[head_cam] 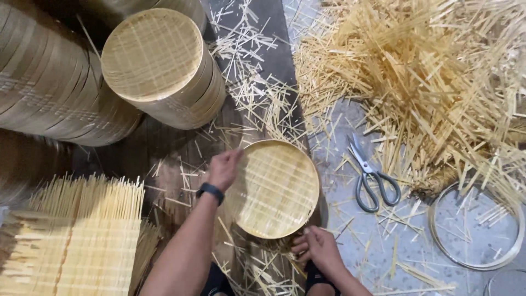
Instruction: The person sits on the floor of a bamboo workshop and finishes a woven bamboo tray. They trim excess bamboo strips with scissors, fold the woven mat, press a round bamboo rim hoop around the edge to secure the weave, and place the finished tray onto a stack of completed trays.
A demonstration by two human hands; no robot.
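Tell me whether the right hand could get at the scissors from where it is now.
Probably yes. The right hand rests at the lower rim of the round bamboo tray, and the scissors lie flat on the floor just to its right, with only loose bamboo slivers between them.

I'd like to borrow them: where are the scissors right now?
In the head view the scissors lie on the grey floor, right of the round bamboo tray, below the heap of bamboo strips.

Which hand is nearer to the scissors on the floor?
Right. The right hand grips the lower rim of the round bamboo tray, just below-left of the scissors; the left hand holds the tray's far edge.
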